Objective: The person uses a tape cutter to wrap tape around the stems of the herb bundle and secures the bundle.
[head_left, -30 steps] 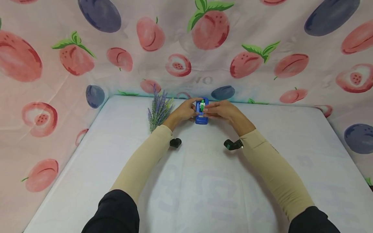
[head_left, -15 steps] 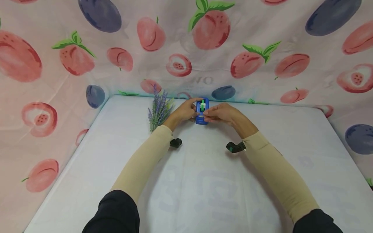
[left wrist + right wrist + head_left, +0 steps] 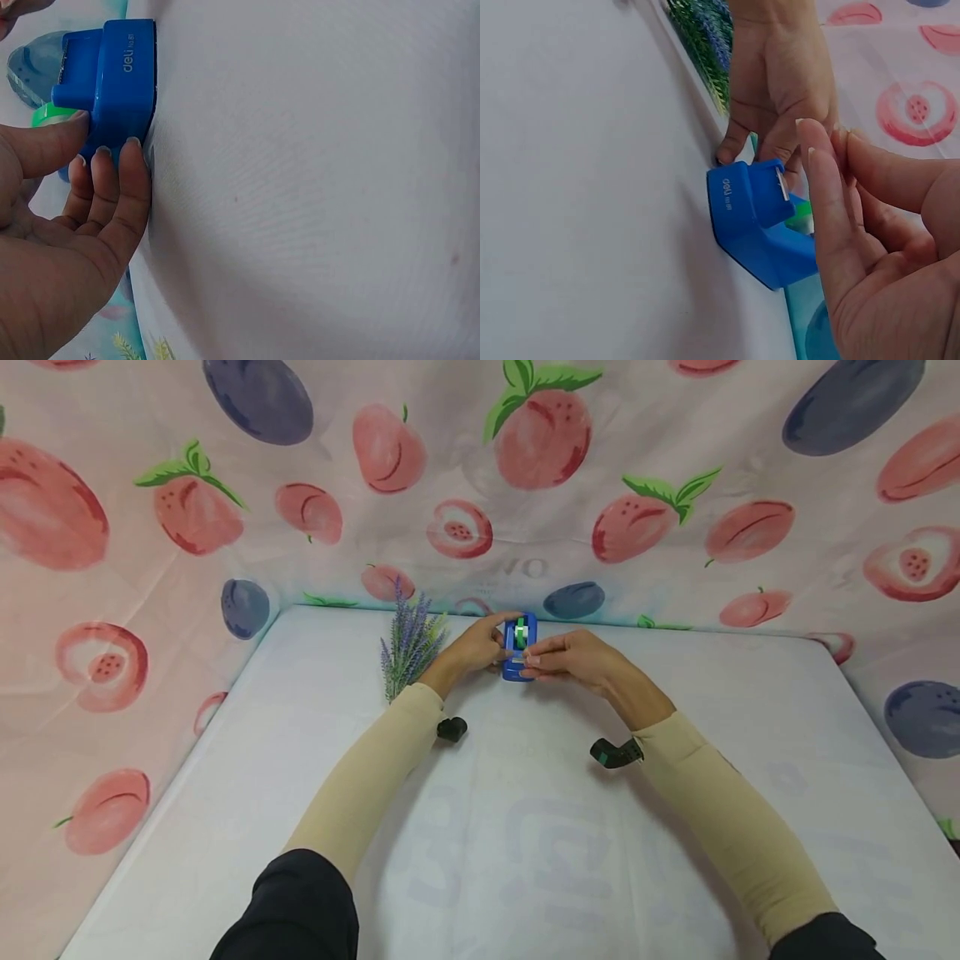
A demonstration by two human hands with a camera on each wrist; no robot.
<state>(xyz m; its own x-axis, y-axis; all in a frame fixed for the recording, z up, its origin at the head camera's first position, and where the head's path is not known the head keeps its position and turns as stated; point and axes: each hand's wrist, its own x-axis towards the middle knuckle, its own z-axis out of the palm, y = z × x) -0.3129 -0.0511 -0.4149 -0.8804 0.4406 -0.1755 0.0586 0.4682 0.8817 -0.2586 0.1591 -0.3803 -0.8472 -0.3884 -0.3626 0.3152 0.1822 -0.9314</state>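
A blue tape dispenser (image 3: 516, 673) stands at the back of the white table, with a green-cored tape roll (image 3: 521, 633) in it. My left hand (image 3: 474, 645) grips it from the left; in the left wrist view the thumb lies by the roll and the fingers against the blue side (image 3: 120, 82). Just right of the dispenser is my right hand (image 3: 585, 660). Its thumb and index fingertips pinch together in the right wrist view (image 3: 892, 247), apparently on the tape's end near the cutting edge (image 3: 782, 184). The clear tape itself is hard to make out.
Artificial lavender sprigs (image 3: 411, 647) lie left of the dispenser, beside the left forearm. A fruit-print cloth (image 3: 536, 510) rises directly behind the table's back edge. The white tabletop (image 3: 525, 827) stretches toward the person.
My right hand has drawn back from the roll, nearer the person and slightly right, toward the dispenser's front end. The left hand and dispenser stay nearly where they were.
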